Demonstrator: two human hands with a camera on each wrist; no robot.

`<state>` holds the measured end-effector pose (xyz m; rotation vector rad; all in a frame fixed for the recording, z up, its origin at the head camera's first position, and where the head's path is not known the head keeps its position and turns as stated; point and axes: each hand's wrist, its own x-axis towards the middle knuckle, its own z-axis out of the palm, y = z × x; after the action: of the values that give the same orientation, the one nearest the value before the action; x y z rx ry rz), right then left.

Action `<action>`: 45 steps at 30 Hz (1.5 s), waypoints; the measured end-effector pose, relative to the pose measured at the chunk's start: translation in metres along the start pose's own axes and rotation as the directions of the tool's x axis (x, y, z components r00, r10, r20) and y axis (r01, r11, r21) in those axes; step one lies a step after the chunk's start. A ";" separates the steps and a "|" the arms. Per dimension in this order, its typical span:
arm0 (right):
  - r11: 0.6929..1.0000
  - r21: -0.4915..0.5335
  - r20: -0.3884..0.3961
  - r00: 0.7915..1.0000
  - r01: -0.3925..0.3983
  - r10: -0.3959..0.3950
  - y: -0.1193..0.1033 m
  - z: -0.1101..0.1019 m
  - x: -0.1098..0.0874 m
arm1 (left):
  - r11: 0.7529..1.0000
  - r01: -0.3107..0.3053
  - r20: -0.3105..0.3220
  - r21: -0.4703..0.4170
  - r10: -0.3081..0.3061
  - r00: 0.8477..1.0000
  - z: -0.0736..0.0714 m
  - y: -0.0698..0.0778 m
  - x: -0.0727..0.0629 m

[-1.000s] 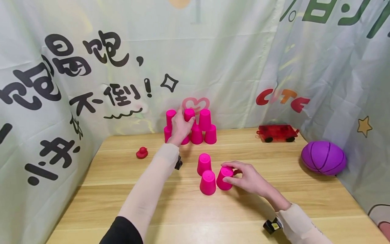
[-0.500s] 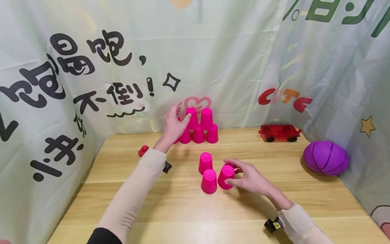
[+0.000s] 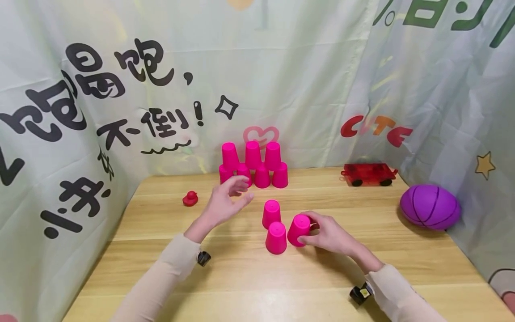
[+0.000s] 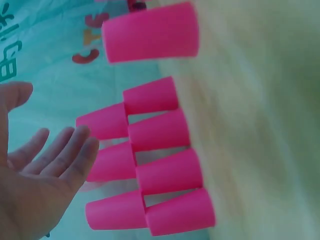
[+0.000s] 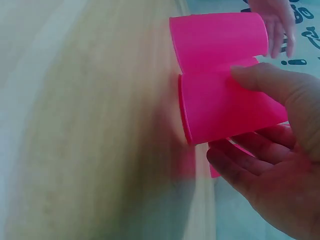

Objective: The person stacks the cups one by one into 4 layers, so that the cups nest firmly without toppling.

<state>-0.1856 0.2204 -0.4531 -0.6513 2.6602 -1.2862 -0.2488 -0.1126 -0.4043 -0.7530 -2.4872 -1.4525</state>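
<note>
In the head view my left hand (image 3: pixel 220 204) hovers with parted fingers in front of the pink cup stack at the back, holding nothing. That stack has upside-down cups in two rows: three upper cups (image 3: pixel 253 155) rest across a lower row (image 3: pixel 262 175). The left wrist view shows my spread fingers (image 4: pixel 75 160) overlapping the stack. My right hand (image 3: pixel 330 233) grips a pink cup (image 3: pixel 298 229) between thumb and fingers, its closed end up and leaning slightly. Just left of it, two more upside-down pink cups (image 3: pixel 276 239) stand one behind the other.
A small red rubber duck (image 3: pixel 190 198) sits left of the stack. At the back right are a red toy cart (image 3: pixel 369 174) and a purple ball (image 3: pixel 430 207). Printed cloth (image 3: pixel 306 89) hangs behind and beside the wooden table (image 3: pixel 249 286).
My left hand has come off the stack's upper left cup and drawn back toward me, leaving that cup in place. The right hand keeps its grip, with its cup now leaning slightly.
</note>
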 end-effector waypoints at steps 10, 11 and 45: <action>0.996 -0.091 -0.125 0.992 0.014 -0.026 -0.015 -0.023 0.024 | 1.000 0.017 0.178 -0.010 -0.015 0.984 0.016 0.001 -0.046; 0.996 -0.091 -0.134 0.990 0.018 -0.030 -0.018 -0.025 0.027 | 1.000 0.015 0.193 -0.014 -0.012 0.981 0.019 0.000 -0.049; 0.992 -0.069 -0.220 0.969 0.103 -0.116 -0.075 -0.057 0.116 | 0.999 0.017 0.290 0.050 -0.031 0.957 0.078 0.006 -0.070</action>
<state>-0.2815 0.1707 -0.3500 -0.7092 2.8879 -1.3925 -0.1775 -0.0673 -0.4662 -0.9959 -2.7423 -1.3712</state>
